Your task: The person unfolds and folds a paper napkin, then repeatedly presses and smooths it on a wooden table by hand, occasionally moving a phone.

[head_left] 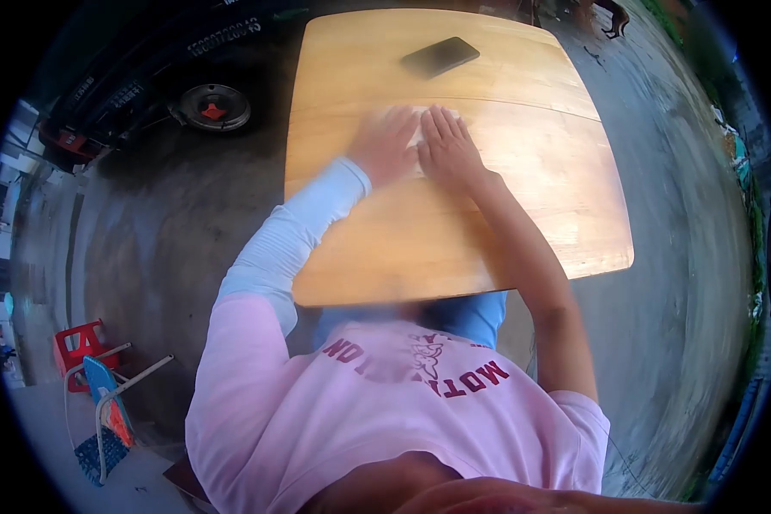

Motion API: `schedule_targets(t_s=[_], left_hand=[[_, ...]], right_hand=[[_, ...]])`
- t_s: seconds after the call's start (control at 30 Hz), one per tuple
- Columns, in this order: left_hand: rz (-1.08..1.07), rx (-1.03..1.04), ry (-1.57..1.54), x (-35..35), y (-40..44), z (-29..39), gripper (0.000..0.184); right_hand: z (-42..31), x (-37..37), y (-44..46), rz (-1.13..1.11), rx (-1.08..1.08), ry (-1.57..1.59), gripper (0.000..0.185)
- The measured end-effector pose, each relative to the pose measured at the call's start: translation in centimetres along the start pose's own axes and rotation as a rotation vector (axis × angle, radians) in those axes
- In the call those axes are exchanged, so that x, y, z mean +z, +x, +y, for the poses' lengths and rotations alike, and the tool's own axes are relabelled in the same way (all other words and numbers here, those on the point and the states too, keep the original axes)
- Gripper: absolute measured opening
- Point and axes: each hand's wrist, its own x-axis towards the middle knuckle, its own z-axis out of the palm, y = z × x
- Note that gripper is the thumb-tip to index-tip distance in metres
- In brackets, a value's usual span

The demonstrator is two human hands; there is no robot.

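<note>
Both hands lie side by side on a wooden tabletop, over a thin white piece, perhaps paper or cloth. Only slips of the white piece show between and around the hands, so its shape is hidden. My right hand rests flat on it, fingers stretched forward. My left hand, in a light blue sleeve up to the wrist, is blurred but looks flat with fingers extended. Farther up the table lies a dark smartphone, apart from both hands.
A dark vehicle with a wheel stands at the upper left. To the lower left are a red plastic stool and a blue chair with metal legs. Concrete floor surrounds the table.
</note>
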Motion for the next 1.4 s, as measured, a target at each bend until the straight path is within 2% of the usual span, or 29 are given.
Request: schedule_targets(t_s=[0.07, 0.2, 0.3, 0.4, 0.53, 0.6, 0.7, 0.77, 0.87, 0.93, 1.03, 1.17, 1.27, 1.4], left_hand=[[-0.099, -0.124, 0.021, -1.9, 0.4, -1.7, 0.061], [-0.264, -0.311, 0.178, -7.4, -2.6, -2.7, 0.062], [-0.056, -0.438, 0.153, -4.1, -6.3, -8.0, 0.062], [-0.003, -0.455, 0.158, -3.2, -11.3, -8.5, 0.062], [0.035, -0.365, 0.162, -4.8, -19.0, -0.1, 0.064], [-0.056, -0.364, 0.089, -6.3, -21.5, 4.9, 0.065], [-0.116, -0.356, 0.102, -6.1, -23.7, 8.5, 0.069], [-0.118, -0.371, 0.079, -6.1, -23.5, 8.5, 0.070], [-0.088, -0.369, 0.059, -6.5, -20.8, 5.4, 0.068], [-0.031, -0.332, 0.067, -5.7, -18.1, 1.1, 0.066], [-0.008, -0.341, 0.085, -3.8, -13.5, -5.8, 0.062], [0.055, -0.291, -0.034, -2.1, -7.3, -13.3, 0.058], [0.036, -0.315, -0.018, -2.0, -5.7, -13.7, 0.057], [0.026, -0.308, 0.065, -2.8, -8.4, -9.3, 0.057]], right_hand=[[-0.5, 2.0, 3.2, 0.068, -0.018, -0.008, 0.058], [-4.6, 5.1, 8.8, 0.055, -0.168, -0.019, 0.054], [-8.6, 6.4, 11.2, -0.001, -0.215, 0.094, 0.052], [-12.2, 6.6, 9.6, 0.029, -0.323, 0.135, 0.052], [-15.1, 2.5, 0.5, 0.037, -0.482, 0.189, 0.057], [-16.5, -0.3, -4.4, 0.078, -0.488, 0.365, 0.063], [-17.4, -2.9, -8.9, 0.032, -0.432, 0.372, 0.060], [-16.8, -2.8, -8.0, -0.239, -0.402, 0.449, 0.064], [-15.7, -0.7, -4.6, -0.216, -0.422, 0.387, 0.061], [-14.5, 0.8, -0.8, 0.123, -0.461, 0.241, 0.053], [-12.2, 4.3, 5.1, 0.076, -0.398, 0.112, 0.059], [-10.4, 7.9, 10.9, 0.241, -0.253, -0.004, 0.050], [-10.0, 8.4, 11.7, 0.224, -0.192, -0.022, 0.051], [-10.3, 6.3, 7.8, 0.156, -0.244, 0.047, 0.056]])
